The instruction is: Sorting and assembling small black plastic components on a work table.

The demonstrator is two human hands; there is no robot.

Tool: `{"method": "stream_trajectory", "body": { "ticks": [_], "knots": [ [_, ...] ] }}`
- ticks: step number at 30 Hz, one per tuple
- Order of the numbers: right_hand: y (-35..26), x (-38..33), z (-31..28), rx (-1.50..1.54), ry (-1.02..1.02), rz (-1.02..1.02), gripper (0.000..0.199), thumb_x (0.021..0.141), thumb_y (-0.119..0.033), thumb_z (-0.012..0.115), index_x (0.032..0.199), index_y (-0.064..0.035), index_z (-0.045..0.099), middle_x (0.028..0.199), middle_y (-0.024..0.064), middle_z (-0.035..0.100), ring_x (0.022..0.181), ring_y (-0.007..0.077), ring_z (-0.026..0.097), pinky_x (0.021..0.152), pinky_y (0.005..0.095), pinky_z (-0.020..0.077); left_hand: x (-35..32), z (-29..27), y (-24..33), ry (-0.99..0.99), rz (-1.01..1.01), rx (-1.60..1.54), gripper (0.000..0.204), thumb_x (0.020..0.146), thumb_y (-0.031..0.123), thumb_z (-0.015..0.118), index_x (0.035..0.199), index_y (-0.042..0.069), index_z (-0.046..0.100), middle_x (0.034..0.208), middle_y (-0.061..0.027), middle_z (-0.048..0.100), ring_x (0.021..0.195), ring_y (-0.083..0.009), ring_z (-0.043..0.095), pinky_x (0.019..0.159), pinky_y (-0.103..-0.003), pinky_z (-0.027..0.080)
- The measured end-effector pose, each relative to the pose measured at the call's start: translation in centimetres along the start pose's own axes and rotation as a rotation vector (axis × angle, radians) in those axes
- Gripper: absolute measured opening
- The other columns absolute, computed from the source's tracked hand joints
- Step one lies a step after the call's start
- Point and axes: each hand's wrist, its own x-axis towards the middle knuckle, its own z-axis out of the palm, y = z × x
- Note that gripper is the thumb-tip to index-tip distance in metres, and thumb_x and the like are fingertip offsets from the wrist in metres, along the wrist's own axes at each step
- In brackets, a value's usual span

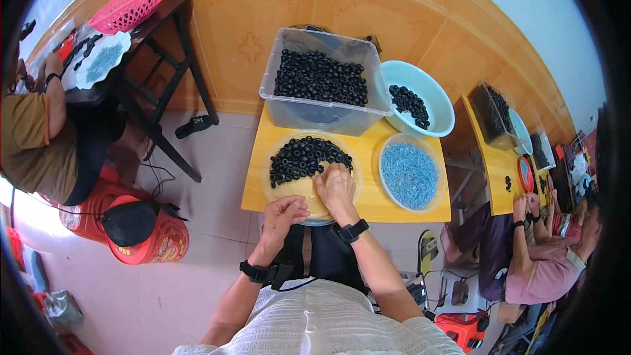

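A round shallow tray (287, 189) lies at the near edge of the yellow table, its far half covered with black ring-shaped beads (303, 156). My right hand (336, 192) reaches over the tray's right part, with bent fingers down at the edge of the beads; whatever its fingertips grip is hidden. At the tray's near left rim, my left hand (284, 218) has its thumb and fingers pinched together. I cannot make out what is in that pinch. A round clear tub of small pale blue pieces (411, 175) stands to the right of the tray.
Behind the tray, a large clear plastic bin (327, 110) holds many black beads. A light blue bowl (441, 109) with more beads stands beside it on the yellow table (258, 190). People sit at tables on both sides. Red buckets (158, 244) stand on the floor at left.
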Motion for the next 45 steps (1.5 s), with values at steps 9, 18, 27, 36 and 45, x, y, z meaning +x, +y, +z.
{"method": "stream_trajectory", "body": {
  "ticks": [9, 18, 27, 36, 45],
  "knots": [
    [0.2, 0.1, 1.4, -0.052, 0.004, -0.051, 0.022, 0.07, -0.015, 0.065, 0.083, 0.0016, 0.058, 0.086, 0.0177, 0.057, 0.083, 0.0321, 0.056, 0.07, 0.0406, 0.0462, 0.1, -0.1, -0.1, -0.015, -0.013, 0.03, 0.024, 0.09, 0.014, 0.052, 0.104, -0.004, 0.057, 0.088, -0.01, 0.062, 0.078, -0.0163, 0.062, 0.072, -0.025, 0.052],
    [0.6, -0.3, 2.3, -0.08, -0.016, -0.018, 0.019, 0.073, -0.014, 0.062, 0.084, 0.0005, 0.057, 0.086, 0.0171, 0.057, 0.084, 0.0317, 0.055, 0.072, 0.0419, 0.042, 1.3, -0.1, 1.2, -0.016, -0.02, 0.089, 0.022, 0.088, 0.014, 0.053, 0.102, -0.003, 0.059, 0.085, -0.0087, 0.062, 0.073, -0.0141, 0.062, 0.068, -0.023, 0.051],
    [1.1, -0.7, 3.0, -0.09, 0.037, -0.148, 0.014, 0.072, -0.008, 0.058, 0.084, -0.0013, 0.055, 0.084, 0.0163, 0.056, 0.082, 0.0302, 0.053, 0.074, 0.0402, 0.0399, 7.0, 0.7, 2.1, 0.069, 0.459, 0.683, 0.02, 0.078, 0.003, 0.06, 0.097, -0.003, 0.061, 0.078, -0.0085, 0.063, 0.067, -0.0127, 0.06, 0.062, -0.024, 0.048],
    [1.2, -1.1, 2.4, 0.0, 0.103, -0.218, 0.012, 0.073, -0.006, 0.059, 0.081, 0.0011, 0.052, 0.08, 0.0205, 0.055, 0.077, 0.0352, 0.053, 0.069, 0.0431, 0.041, 7.6, 3.7, 2.3, 0.151, 0.713, 1.171, 0.019, 0.067, 0.001, 0.065, 0.085, 0.004, 0.062, 0.078, -0.0113, 0.054, 0.072, -0.0291, 0.057, 0.061, -0.037, 0.046],
    [1.2, -2.2, 1.5, 0.085, 0.084, -0.216, 0.013, 0.073, -0.004, 0.058, 0.085, 0.0008, 0.052, 0.082, 0.0185, 0.054, 0.08, 0.0334, 0.051, 0.071, 0.0418, 0.0403, 7.3, 3.5, 1.5, 0.061, 0.805, 1.214, 0.024, 0.064, -0.005, 0.062, 0.086, 0.002, 0.058, 0.082, -0.0133, 0.05, 0.076, -0.033, 0.055, 0.066, -0.038, 0.044]
  ]
}}
